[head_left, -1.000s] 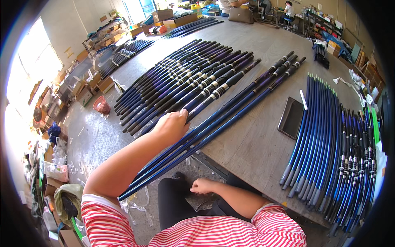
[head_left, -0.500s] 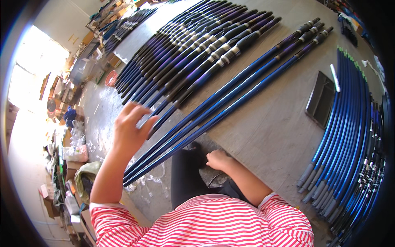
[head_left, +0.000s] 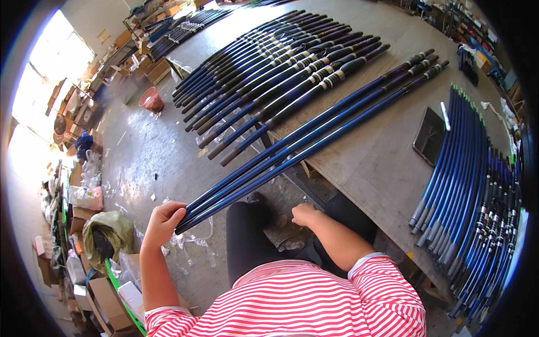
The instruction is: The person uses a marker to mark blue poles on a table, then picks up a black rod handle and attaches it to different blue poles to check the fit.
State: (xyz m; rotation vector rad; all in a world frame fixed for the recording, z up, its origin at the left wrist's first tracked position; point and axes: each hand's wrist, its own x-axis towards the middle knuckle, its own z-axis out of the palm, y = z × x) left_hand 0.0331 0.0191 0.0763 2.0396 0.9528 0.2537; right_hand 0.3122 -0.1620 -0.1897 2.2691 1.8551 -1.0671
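Observation:
Three long blue fishing rods [head_left: 300, 142] lie side by side on the table, their dark grip ends at the far right and their near ends sticking out past the table edge. My left hand [head_left: 163, 223] is at those near ends, thumb and fingers pinched on the end of the leftmost rod. Above my lap, just off the table edge, my right hand [head_left: 305, 214] is closed in a fist; whatever it may hold is hidden. Beyond the three rods lies a wide row of dark rods [head_left: 281, 67] with thick grips and silvery rings.
At the right, thin blue rods [head_left: 455, 174] with green tips lie in a row beside a dark tray [head_left: 428, 137] and a white stick [head_left: 445, 116]. A reddish bucket [head_left: 151, 101] stands on the floor. Boxes and bags [head_left: 109, 236] crowd the left.
My left hand has come down from above the rods to their near ends and closed on one. My right hand stays closed. The view has shifted, with more floor showing.

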